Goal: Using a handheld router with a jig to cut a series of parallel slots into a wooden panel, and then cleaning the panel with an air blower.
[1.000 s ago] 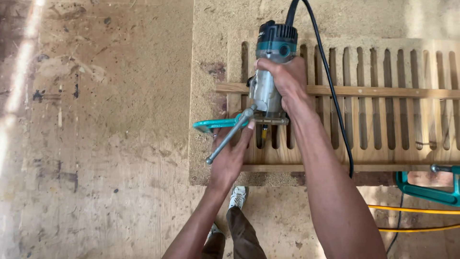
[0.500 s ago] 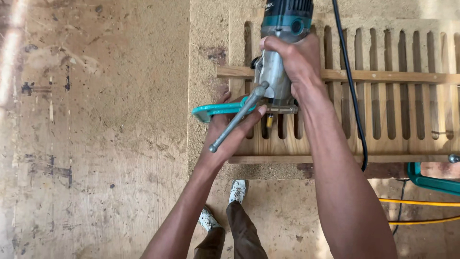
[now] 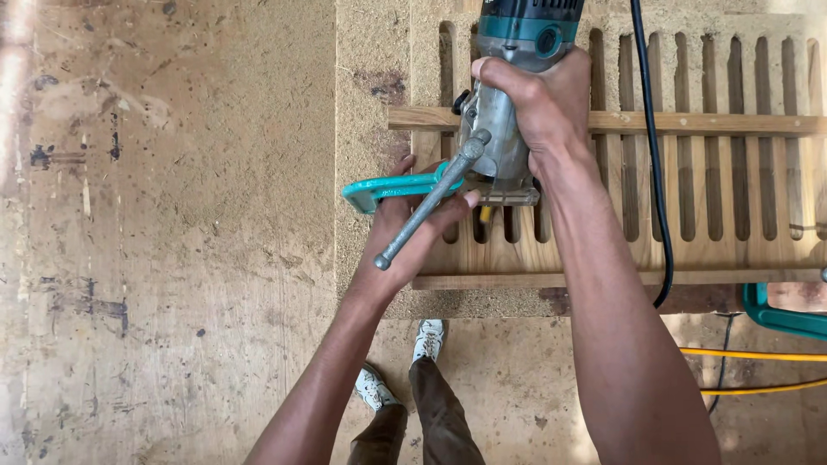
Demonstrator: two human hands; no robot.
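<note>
A dusty tabletop [image 3: 172, 215] carries a slotted wooden panel [image 3: 732, 172] under two guide strips. On it stands a teal trim router [image 3: 508, 103] — top-heavy and rigid, best gripped round its body. The right hand [image 3: 538, 103] wraps it fully; the left hand [image 3: 413, 232] presses beside a teal clamp [image 3: 388, 188] — fingers half-curled, whether gripping I cannot tell.

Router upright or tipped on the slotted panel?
Upright: the router stands with its base flat on the slotted panel, gripped by the right hand.

Lying on a dusty bench [image 3: 172, 258] — a slotted panel [image 3: 732, 198], sawdust [image 3: 370, 172], a teal clamp [image 3: 388, 188] gripping the edge.
</note>
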